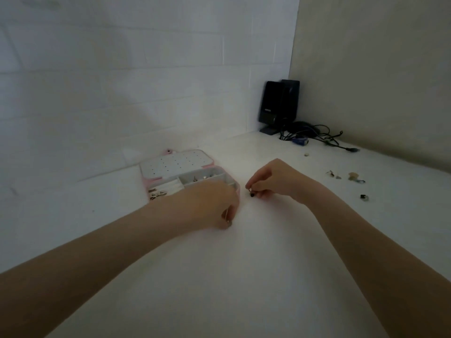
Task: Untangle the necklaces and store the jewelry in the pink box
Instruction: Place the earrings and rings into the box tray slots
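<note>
The pink box lies open on the white table at the left, its white perforated lid tilted back and small metal jewelry pieces in its compartments. My left hand hovers just in front of the box, fingers pinched on a thin silvery piece that touches the table. My right hand is to the right of the box, fingertips pinched on a small dark bead-like piece. Any chain between the two hands is too fine to see.
Several small loose jewelry pieces lie scattered at the right, with a dark one closer in. A black speaker and tangled cables fill the back corner. Walls close in behind and to the right.
</note>
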Demonstrator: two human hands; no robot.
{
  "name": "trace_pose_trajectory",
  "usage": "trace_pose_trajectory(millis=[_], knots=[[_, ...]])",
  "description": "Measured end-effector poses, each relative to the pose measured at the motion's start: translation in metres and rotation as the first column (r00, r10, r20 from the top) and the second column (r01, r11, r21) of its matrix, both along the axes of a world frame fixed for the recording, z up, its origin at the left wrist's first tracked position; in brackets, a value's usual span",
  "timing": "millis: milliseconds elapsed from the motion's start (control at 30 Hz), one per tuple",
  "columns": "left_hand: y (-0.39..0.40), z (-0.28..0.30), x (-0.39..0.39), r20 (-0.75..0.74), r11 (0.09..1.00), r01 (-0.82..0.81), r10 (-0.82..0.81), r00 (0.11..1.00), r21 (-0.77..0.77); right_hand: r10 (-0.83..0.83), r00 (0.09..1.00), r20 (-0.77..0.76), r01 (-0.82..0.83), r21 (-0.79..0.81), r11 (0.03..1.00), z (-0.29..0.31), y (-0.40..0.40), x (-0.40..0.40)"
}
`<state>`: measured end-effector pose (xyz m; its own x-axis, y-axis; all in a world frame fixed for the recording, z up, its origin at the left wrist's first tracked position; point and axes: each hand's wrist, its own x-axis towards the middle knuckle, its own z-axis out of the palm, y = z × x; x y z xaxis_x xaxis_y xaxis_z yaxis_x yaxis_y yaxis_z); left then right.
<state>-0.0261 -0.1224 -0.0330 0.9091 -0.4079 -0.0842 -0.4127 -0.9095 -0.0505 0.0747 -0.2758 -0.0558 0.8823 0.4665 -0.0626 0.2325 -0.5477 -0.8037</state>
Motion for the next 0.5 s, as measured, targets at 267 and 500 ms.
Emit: trace_pose_trajectory(millis=[267,500], knots=[[0.002,-0.006,-0.001,0.025,0.996,-0.025,0.027,0.999,-0.083,-0.074,0.987,0.143,0.091,-0.112,0.99,0.007,0.004,-0.004],[0.014,0.003,0.005,-0.189,0.221,-0.238,0.222,0.957,-0.946,0.153,0.984,-0.089,-0.094,0.472,0.877,0.033,0.007,-0.026]])
